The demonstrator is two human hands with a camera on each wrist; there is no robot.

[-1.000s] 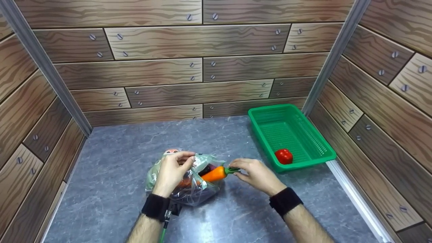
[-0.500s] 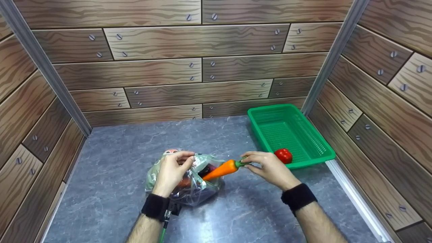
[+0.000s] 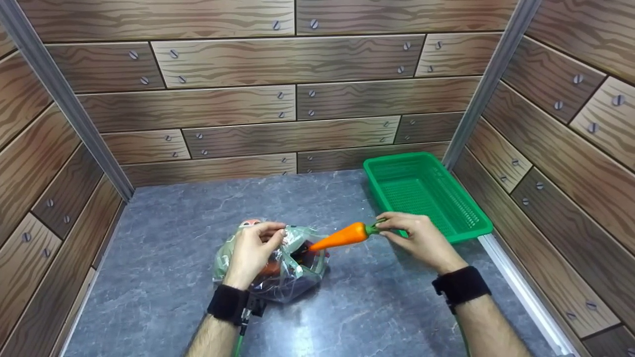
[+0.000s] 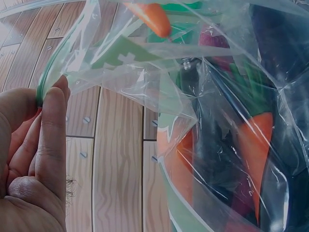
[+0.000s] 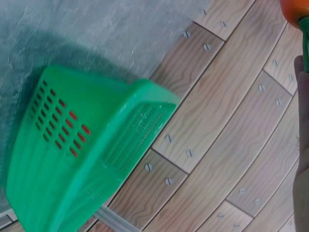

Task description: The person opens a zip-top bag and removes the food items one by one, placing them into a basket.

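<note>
Carrot (image 3: 342, 237) just right of plastic bag (image 3: 286, 288), slanted, held in air by green leafy top. Pinched there between thumb and fingers of right hand (image 3: 419, 240), farther right of bag. Tip pointing back at bag mouth; cannot tell if tip inside or just clear. Left hand (image 3: 254, 253) at near left side of bag, pinching its green-edged rim between thumb and fingers, mouth spread. Seen through clear film from left wrist: second carrot (image 4: 256, 145) inside bag, leafy top attached, plus dark items beside it, too blurred to name, and purplish thing (image 4: 212, 42) near bag mouth. Green perforated basket (image 3: 466, 232) well right of bag and farther back, right hand overlapping its near edge in head view; something red (image 5: 85, 128) visible through basket slots. Black wristbands (image 3: 228, 305) on both wrists. Under bag, grey marbled tabletop (image 3: 173, 243); behind bag, plank-patterned wall (image 3: 213, 106).
</note>
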